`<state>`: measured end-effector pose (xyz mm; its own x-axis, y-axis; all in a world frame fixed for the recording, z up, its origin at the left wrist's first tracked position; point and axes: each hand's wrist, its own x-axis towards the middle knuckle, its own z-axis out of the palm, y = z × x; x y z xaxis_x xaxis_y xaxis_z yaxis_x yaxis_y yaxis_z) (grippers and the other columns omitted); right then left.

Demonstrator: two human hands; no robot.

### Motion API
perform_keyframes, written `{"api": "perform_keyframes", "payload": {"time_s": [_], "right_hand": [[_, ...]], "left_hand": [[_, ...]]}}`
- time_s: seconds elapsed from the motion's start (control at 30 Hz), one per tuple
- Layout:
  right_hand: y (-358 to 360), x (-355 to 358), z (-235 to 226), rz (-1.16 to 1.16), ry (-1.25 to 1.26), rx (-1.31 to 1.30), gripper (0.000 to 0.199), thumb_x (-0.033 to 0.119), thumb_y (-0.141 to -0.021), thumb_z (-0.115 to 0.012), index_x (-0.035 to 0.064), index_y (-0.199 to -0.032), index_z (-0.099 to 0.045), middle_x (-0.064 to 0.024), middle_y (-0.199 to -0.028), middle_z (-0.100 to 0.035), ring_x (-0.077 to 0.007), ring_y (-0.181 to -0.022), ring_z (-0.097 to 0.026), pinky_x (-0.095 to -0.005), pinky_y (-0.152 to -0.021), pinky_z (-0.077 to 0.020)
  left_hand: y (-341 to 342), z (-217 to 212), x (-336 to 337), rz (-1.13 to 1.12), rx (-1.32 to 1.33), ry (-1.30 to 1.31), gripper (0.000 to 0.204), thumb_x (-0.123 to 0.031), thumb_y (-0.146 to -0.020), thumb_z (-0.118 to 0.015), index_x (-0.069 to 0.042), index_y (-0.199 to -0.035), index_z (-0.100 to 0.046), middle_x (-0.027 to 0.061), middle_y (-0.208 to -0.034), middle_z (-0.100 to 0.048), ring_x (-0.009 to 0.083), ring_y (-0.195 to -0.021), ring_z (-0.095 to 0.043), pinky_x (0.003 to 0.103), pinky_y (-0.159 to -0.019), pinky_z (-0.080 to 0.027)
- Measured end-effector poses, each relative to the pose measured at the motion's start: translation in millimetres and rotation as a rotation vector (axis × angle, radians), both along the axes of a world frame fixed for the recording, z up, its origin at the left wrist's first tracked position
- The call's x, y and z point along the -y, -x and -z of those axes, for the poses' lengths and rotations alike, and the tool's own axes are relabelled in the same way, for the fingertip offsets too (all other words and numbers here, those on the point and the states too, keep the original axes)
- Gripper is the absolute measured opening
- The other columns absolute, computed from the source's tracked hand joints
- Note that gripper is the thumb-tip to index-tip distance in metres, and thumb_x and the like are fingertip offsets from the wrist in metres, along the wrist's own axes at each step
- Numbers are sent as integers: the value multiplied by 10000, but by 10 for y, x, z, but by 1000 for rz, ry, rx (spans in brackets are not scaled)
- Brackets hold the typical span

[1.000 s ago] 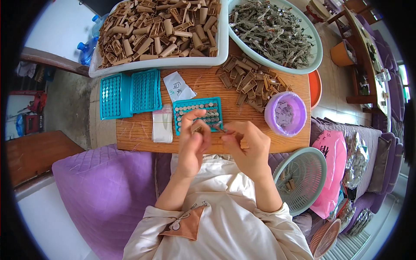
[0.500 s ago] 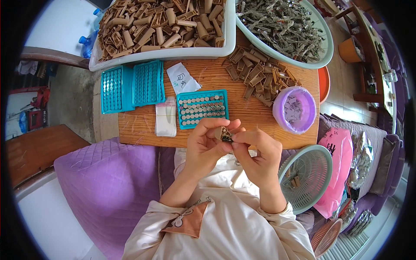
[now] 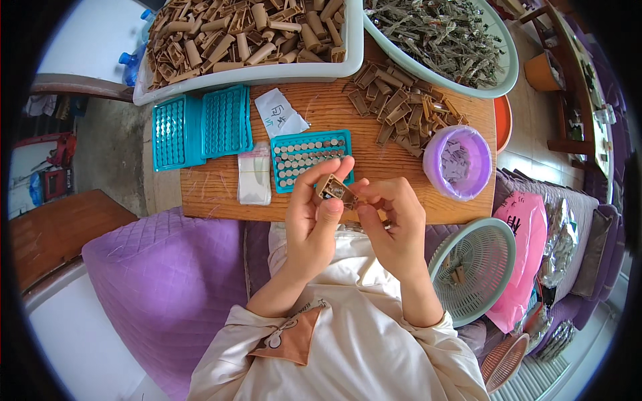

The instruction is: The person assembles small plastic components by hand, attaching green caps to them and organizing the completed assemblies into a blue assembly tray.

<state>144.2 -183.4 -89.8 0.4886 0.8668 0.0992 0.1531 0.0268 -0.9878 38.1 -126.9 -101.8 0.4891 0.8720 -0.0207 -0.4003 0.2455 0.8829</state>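
My left hand (image 3: 309, 230) grips a small brown plastic casing (image 3: 332, 188) between thumb and fingers. Its open hollow faces up, and something silvery shows inside it. My right hand (image 3: 396, 224) is beside the casing's right end, thumb and fingertips pinched together. Whatever those fingertips hold is too small to make out. Just beyond my hands lies a teal tray (image 3: 273, 175) with rows of small round metal pieces (image 3: 299, 164); my left fingers cover its lower right part.
A loose pile of brown casings (image 3: 399, 115) lies near a purple-lined tub (image 3: 430, 167). A white bin (image 3: 354, 57) of casings and a basin (image 3: 513, 67) of silvery strips stand behind. Teal trays (image 3: 226, 120) sit left. A green basket (image 3: 506, 267) is at right.
Both hands have risen slightly, and my left fingers have opened around the casing, tilting it so its hollow shows more. My right fingertips have shifted slightly away from it.
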Motion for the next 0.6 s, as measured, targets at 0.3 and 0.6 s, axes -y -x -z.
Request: {"api": "perform_keyframes", "payload": {"time_s": [0.3,0.6], "right_hand": [[37,-37,84,-21,-11,-21,245,-94,-766,-574,-2,-983,-507,-102,-888,-590,-147,-667,-593,-251,-578,-498],[-23,-97,137,-144,84,-196,325,-93,-772,-572,-7,-1066,-465,-106,-897,-588,-119,-689,-587,-246,-570,-480]], "left_hand": [[16,-26,-40,-15,-5,-142,362,-153,-927,-452,37,-1223,-364,209,-1257,-443,239,-1177,-449,359,-949,-416],[17,-19,-118,-14,16,106,353,-198,-925,-457,-30,-1221,-361,232,-1244,-452,258,-944,-614,229,-617,-562]]}}
